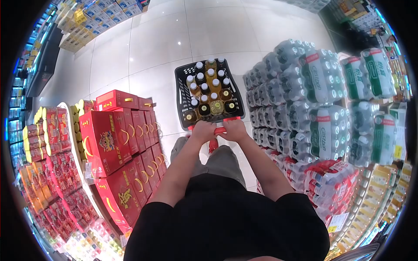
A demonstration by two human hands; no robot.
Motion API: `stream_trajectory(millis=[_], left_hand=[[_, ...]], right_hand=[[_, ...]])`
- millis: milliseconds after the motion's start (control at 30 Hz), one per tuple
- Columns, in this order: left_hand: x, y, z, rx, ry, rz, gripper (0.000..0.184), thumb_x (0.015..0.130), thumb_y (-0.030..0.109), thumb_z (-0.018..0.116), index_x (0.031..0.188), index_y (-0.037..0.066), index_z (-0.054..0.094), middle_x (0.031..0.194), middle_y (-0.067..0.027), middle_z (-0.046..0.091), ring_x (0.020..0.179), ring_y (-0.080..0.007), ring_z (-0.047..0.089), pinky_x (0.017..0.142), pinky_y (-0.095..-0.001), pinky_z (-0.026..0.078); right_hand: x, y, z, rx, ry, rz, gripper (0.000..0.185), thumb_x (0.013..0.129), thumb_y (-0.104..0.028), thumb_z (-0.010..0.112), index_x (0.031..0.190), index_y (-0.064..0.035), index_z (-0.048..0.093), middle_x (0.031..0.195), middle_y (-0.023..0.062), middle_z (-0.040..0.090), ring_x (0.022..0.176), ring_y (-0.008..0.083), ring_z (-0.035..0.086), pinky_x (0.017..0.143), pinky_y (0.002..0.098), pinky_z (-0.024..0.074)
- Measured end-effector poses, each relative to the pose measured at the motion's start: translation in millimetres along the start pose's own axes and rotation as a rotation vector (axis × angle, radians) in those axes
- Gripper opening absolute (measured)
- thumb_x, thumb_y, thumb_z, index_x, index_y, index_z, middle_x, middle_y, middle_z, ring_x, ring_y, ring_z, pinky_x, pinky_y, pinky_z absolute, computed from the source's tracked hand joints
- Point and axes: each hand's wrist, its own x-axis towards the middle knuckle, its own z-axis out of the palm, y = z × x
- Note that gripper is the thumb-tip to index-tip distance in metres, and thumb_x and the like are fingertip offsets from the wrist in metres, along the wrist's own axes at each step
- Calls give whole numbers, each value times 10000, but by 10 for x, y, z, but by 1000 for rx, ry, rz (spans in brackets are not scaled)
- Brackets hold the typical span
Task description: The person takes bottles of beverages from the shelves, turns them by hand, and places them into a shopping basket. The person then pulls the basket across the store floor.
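Note:
Side by side, my left hand (203,132) and my right hand (234,130) are wrapped round the red handle (220,130) of a cart, with a short stretch of handle showing between them. Just beyond the hands is the cart's black basket (180,93), which has slotted walls. Several upright bottles (211,89) fill it, some dark and some with yellow liquid, many with white caps. The bottles nearest the handle have dark tops with round yellowish marks. Neither hand touches the bottles.
Red gift boxes (106,141) with yellow handles are stacked close on the left. Shrink-wrapped water bottles (291,100) stand piled on the right, with red-wrapped packs (331,185) nearer me. Pale floor tiles (152,48) stretch ahead toward more stacked cartons (98,21).

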Motion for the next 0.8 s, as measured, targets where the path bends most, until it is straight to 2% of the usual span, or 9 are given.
stream_trajectory(millis=[33, 67, 267, 333, 433, 667, 800], left_hand=[[60, -69, -32, 11, -10, -10, 317, 680, 387, 688, 768, 97, 592, 677, -56, 626, 657, -261, 624, 618, -383, 482], [107, -143, -49, 10, 91, 44, 352, 672, 419, 707, 736, 97, 580, 616, -61, 604, 604, -260, 616, 567, -385, 465], [506, -533, -369, -10, 93, 98, 347, 670, 428, 705, 711, 107, 578, 621, -59, 608, 606, -250, 617, 568, -376, 465], [648, -675, -489, -15, 80, 117, 340, 668, 419, 707, 706, 106, 579, 618, -56, 606, 604, -250, 618, 567, -371, 465], [872, -914, -644, -11, 50, 155, 335, 661, 406, 710, 711, 101, 582, 620, -54, 607, 610, -249, 621, 568, -366, 467], [1366, -1481, -873, -51, -26, 264, 303, 666, 368, 708, 736, 97, 591, 686, -52, 630, 660, -234, 638, 586, -361, 479], [1668, -1767, -948, -11, 6, 313, 265, 657, 337, 706, 727, 108, 593, 674, -44, 626, 644, -223, 638, 589, -344, 488]], right_hand=[[87, 18, 6, -2, 19, 2, 463, 653, -516, 684, 753, -77, 574, 641, 78, 585, 579, 275, 594, 539, 400, 457], [157, 41, 3, -2, 8, 7, 463, 652, -512, 686, 758, -76, 574, 646, 77, 587, 584, 274, 598, 540, 400, 459], [709, 158, -115, 2, 13, 52, 461, 642, -503, 700, 759, -78, 565, 659, 72, 592, 601, 271, 608, 539, 404, 463], [912, 201, -111, 12, 35, 68, 464, 635, -520, 701, 720, -88, 552, 647, 67, 578, 589, 270, 605, 532, 409, 460], [1213, 219, -207, -7, 60, 84, 450, 648, -493, 709, 761, -85, 555, 667, 76, 590, 602, 284, 600, 523, 412, 455], [1875, 372, -288, -15, 80, 131, 440, 619, -453, 732, 737, -90, 514, 660, 71, 580, 596, 283, 597, 521, 416, 450], [2237, 471, -323, -22, 59, 173, 433, 608, -435, 740, 725, -94, 500, 659, 68, 581, 594, 282, 596, 526, 408, 452]])
